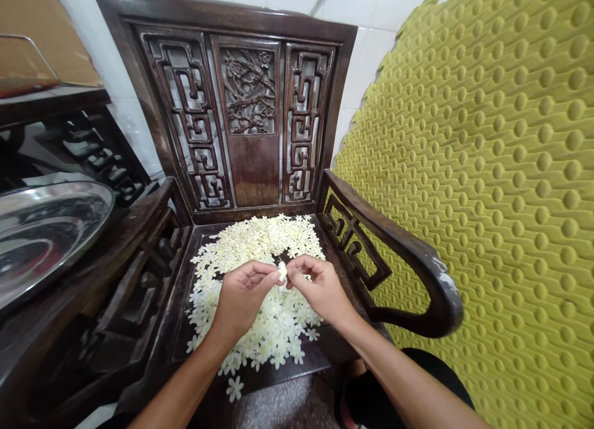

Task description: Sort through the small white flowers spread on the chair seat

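Note:
A small white flower clump [281, 272] is pinched between the fingertips of my left hand [244, 299] and my right hand [322, 286]. Both hands hover just above a thick layer of loose white star-shaped blossoms [260, 243]. These are spread over the seat of a dark carved wooden chair [255, 169]. One single blossom [234, 389] lies apart on the seat's front edge. My hands hide the middle of the layer.
A shiny steel tray [41, 243] sits on dark carved furniture [116, 274] to the left. The chair's curved right armrest [408, 243] stands beside a yellow-green dimpled foam mat [487, 169]. A white tiled wall [371, 57] rises behind.

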### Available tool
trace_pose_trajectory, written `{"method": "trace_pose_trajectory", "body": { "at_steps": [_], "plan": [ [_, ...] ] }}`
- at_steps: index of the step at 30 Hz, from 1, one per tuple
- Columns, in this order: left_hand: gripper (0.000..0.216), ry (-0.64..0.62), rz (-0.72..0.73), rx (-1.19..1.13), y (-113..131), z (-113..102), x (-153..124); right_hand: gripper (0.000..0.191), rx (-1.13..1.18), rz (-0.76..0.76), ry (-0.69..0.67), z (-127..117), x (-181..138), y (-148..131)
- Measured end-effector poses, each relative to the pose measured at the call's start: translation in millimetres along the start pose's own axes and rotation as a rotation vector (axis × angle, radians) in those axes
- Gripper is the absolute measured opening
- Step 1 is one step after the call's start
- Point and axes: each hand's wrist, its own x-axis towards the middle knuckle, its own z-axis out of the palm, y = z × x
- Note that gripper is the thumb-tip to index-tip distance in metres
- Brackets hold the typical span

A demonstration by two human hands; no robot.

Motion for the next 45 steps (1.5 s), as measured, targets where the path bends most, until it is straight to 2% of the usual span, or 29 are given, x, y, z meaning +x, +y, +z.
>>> {"method": "trace_pose_trajectory", "body": {
  "at_steps": [3,10,19,34,45],
  "plan": [
    [0.011,0.009,0.009,0.013,0.5,0.2,0.0,0.013,0.031,-0.001,-0.006,1.1,0.9,-1.0],
    [0.010,0.061,-0.002,0.047,-3.7,2.9,-0.1,0.009,-0.074,0.009,0.052,7.7,-1.5,4.0],
    [0.009,-0.003,-0.029,-0.003,-5.6,2.4,0.0,0.009,-0.097,-0.003,0.023,1.8,-0.7,5.5],
    [0.018,0.040,-0.084,-0.020,-6.6,2.4,-1.4,0.012,-0.158,-0.059,0.005,-0.6,-3.0,-0.3],
    [0.016,0.022,-0.080,-0.029,-4.3,2.9,-2.3,0.012,-0.201,-0.049,0.006,-1.0,-4.2,-2.6]
  ]
}}
